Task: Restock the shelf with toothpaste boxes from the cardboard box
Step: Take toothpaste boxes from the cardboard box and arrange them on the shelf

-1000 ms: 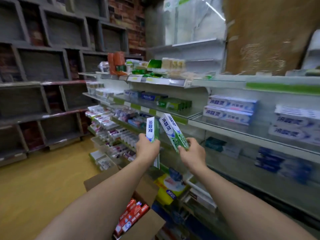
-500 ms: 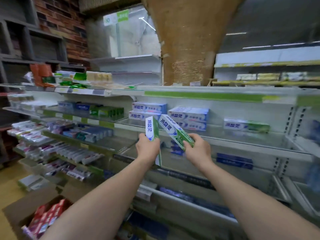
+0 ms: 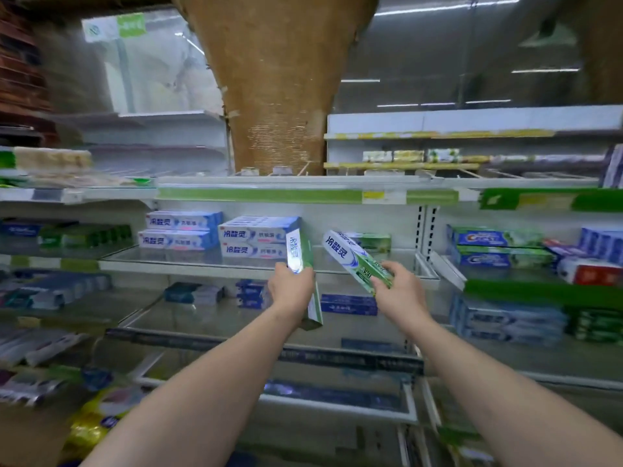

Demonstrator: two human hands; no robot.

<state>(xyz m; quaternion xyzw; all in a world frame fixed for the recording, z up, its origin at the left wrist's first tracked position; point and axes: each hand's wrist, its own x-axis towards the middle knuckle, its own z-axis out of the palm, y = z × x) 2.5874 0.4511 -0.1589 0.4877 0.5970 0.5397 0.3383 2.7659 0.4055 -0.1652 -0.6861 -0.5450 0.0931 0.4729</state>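
Upright green-white toothpaste box (image 3: 298,251), tilted second box (image 3: 350,258), both before glass shelf (image 3: 182,262)

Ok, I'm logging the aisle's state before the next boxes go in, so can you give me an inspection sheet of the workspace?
Surface: glass shelf, partly stocked, bare glass along its front.
Job's things: upright box in the left hand, tilted box in the right hand, both green and white; cardboard box not in view.
Clutter: blue-and-white stacks on the shelf; a green box at its back.
Hands: each grips one box, in front of the shelf.
Cables: nothing seen.
Surroundings: Crest boxes in the bay to the right; brown pillar behind; yellow pack low left.
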